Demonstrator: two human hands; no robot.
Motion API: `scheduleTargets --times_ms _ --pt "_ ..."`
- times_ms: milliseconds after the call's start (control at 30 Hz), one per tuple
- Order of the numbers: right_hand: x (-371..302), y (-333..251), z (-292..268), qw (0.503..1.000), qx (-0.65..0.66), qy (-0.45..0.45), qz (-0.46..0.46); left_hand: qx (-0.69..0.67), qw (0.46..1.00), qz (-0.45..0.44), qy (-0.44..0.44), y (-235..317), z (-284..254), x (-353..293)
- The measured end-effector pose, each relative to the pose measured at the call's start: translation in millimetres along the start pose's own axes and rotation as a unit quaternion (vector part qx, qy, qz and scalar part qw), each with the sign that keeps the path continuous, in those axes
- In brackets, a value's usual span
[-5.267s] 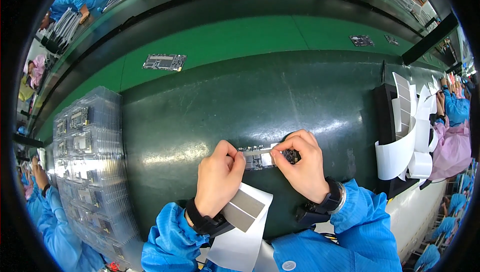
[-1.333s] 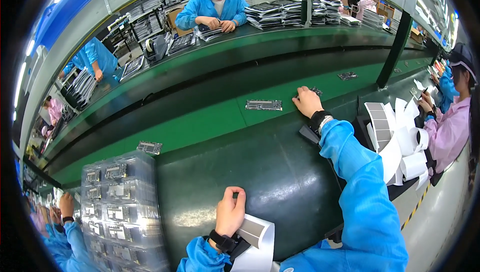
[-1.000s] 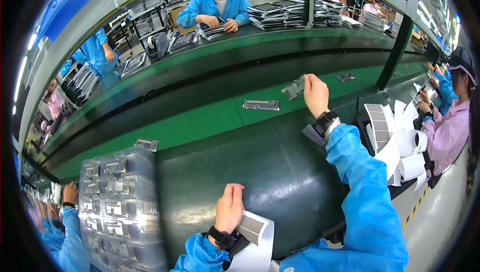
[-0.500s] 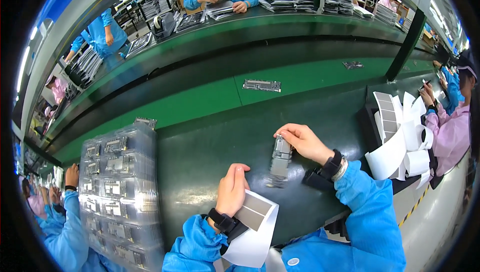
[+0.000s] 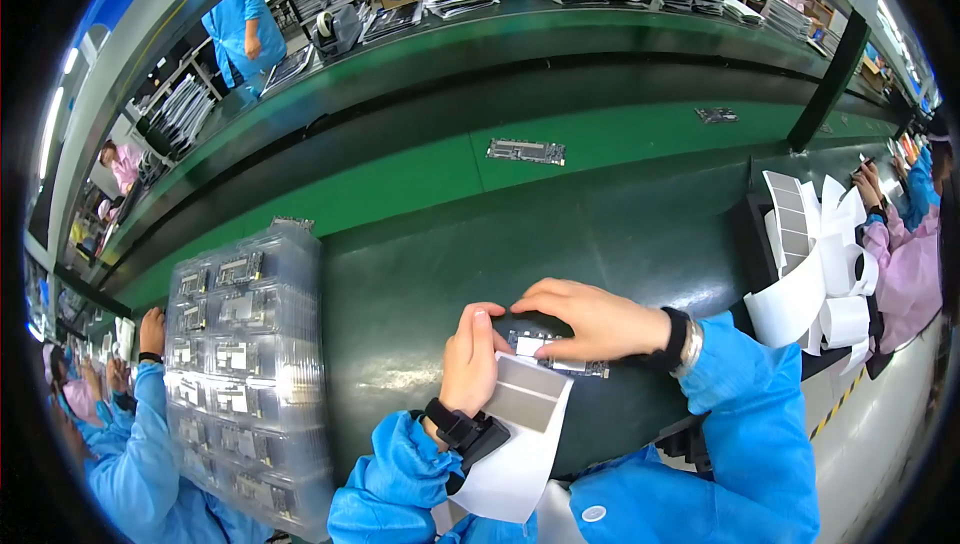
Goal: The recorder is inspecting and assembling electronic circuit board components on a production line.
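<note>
My left hand [image 5: 470, 359] is closed on a white backing sheet with grey labels [image 5: 525, 394], which hangs down in front of me. A circuit board [image 5: 590, 368] with a light patch lies on the dark green worktop, just beyond the sheet. Over its left part arches my right hand [image 5: 595, 321], thumb and fingers apart. The thumb is at the board's light patch; I cannot tell how firmly it presses. The fingertips come close to those of my left hand. Part of the board is hidden by my right hand and the sheet.
To the left rises a stack of clear plastic trays [image 5: 245, 374] holding circuit boards. Further boards [image 5: 526, 151] lie on the green conveyor [image 5: 400, 184]. White label strips [image 5: 800, 294] fill a dark holder at right. Co-workers stand around the line.
The board has gone from hanging upright in my right hand to lying flat beside the label sheet. My right hand has moved left and nearer, its fingers spreading. My left hand still holds the sheet.
</note>
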State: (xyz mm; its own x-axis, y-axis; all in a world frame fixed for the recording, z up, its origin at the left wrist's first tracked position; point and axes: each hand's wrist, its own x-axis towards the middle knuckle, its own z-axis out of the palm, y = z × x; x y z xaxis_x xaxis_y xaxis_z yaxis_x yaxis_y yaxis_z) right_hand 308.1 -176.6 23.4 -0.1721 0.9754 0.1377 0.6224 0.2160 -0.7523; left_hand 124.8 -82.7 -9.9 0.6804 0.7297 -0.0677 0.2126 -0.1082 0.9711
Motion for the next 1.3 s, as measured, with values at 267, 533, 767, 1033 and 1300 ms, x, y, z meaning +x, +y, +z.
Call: scheduleTargets --times_ms 267,533,767,1033,1300 --pt "-39.8 -24.0 7.7 0.99 -0.118 -0.006 0.073 0.051 0.998 0.033 -0.007 14.6 1.6 -3.7" --pt "-27.9 -11.6 6.7 0.994 -0.105 -0.004 0.043 0.053 0.998 0.026 -0.004 16.5 1.6 -5.0" --pt "-14.0 -30.2 31.4 0.991 0.032 0.127 -0.036 0.035 0.999 0.035 0.003 12.7 6.4 -6.1" --pt "-12.4 -23.8 39.1 0.989 0.105 0.098 0.027 0.065 0.997 0.042 0.002 13.3 6.0 -6.5" --pt "-9.0 -20.9 37.9 0.987 0.148 0.036 0.057 0.079 0.996 0.031 -0.004 14.5 8.0 -5.2"
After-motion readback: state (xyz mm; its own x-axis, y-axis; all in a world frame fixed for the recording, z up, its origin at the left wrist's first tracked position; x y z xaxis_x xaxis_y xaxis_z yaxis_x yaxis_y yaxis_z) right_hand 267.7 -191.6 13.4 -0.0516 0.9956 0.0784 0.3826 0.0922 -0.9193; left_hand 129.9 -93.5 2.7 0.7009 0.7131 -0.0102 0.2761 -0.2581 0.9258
